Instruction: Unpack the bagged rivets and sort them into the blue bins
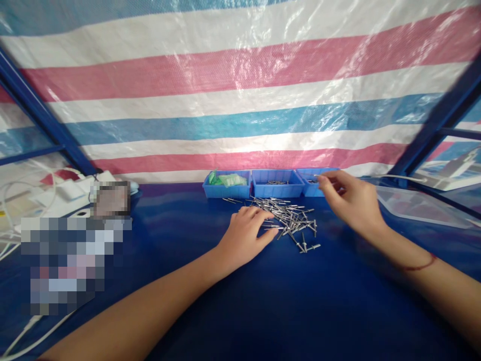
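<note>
A loose pile of silver blind rivets [291,213] lies on the blue table. My left hand [246,233] rests at the pile's left edge, its thumb and fingers apart around a few of the rivets. Over the front of the right blue bin [311,189], my right hand [351,200] is closed in a pinch. A small pale tip of what looks like a rivet sticks out at its fingertips; the rest is hidden. Some rivets lie inside the middle blue bin [278,190], and a few show in the right one.
The left blue bin [227,190] holds a green and clear plastic bag [229,179]. A clear plastic lid [421,206] lies at right. Power strips and white cables [69,193] crowd the left, beside a pixelated area. A striped tarp [240,75] hangs behind, between blue frame posts [56,120].
</note>
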{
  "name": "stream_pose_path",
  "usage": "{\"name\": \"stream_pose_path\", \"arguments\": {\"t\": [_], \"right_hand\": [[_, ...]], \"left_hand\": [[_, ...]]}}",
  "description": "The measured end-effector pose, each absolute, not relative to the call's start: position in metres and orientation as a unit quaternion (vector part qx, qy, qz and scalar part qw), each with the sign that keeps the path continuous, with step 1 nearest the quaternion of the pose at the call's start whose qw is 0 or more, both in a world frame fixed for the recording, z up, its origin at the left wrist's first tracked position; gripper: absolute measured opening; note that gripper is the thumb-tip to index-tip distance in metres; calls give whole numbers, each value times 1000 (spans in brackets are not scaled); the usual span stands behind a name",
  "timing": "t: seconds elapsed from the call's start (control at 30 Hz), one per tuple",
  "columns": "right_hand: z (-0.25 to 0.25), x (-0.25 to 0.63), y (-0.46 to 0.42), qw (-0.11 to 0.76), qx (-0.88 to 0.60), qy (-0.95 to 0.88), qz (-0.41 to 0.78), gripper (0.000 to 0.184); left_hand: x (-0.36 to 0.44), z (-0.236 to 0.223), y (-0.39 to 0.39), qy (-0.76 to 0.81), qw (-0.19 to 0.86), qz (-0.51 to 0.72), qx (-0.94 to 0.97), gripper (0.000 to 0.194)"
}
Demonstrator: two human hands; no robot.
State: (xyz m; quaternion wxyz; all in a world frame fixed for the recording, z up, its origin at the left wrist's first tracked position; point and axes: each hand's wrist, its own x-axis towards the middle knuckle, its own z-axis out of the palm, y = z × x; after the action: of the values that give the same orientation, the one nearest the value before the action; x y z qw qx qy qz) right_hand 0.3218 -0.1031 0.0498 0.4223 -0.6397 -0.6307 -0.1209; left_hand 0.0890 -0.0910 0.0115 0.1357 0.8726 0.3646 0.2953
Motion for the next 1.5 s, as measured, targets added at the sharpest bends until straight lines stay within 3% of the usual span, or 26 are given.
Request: {"name": "stream_pose_path", "arguments": {"t": [0.13, 0.27, 0.5, 0.83, 1.5], "right_hand": [[39, 359, -78, 362, -708, -580, -177, 30], [30, 373, -70, 309, -733, -583, -163, 23], [32, 345, -81, 308, -687, -647, -119, 20], [29, 284, -116, 285, -425, -859, 3, 17], [27, 272, -121, 320, -441, -829, 123, 14]], "left_hand": [[86, 9, -90, 357, 82, 226, 903, 26], [87, 7, -91, 355, 88, 224, 903, 20], [89, 8, -94, 356, 86, 238, 899, 18], [89, 11, -93, 353, 144, 323, 866, 11], [90, 10, -89, 305, 282, 429, 802, 7]]}}
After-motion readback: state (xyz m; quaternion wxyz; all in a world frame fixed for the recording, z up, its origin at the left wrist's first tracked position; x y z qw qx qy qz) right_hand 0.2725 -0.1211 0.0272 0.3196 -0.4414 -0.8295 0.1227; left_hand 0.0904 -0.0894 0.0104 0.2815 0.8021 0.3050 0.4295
